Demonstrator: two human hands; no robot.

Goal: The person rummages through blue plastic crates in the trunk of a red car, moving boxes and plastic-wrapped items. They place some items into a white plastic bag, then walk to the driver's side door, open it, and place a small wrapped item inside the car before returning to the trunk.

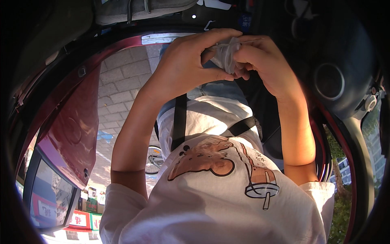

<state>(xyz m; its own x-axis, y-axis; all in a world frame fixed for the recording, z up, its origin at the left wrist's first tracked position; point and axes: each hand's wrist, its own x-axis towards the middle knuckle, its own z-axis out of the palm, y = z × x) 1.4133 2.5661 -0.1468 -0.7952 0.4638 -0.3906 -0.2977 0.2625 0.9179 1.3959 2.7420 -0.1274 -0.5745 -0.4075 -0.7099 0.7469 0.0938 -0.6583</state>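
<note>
Head view: left hand (185, 65), right hand (260, 61) pinch clear packet (226, 53).

Thin, crinkly translucent plastic wrapper (226, 55) in my grip; my T-shirt (211, 195) is soft matt cotton; car door (75, 130) glossy painted metal.

A pavement (122, 87) of grey rectangular paving stones, laid in staggered rows, is the only ground in view, showing in the gap to the left, between a dark red car door (75, 126) and the person's left arm. Sunlight falls across most of it, with some shade toward the far end. On it, nearer and lower in the gap, stands a bicycle (154, 160), of which only part of a wheel shows.
</note>
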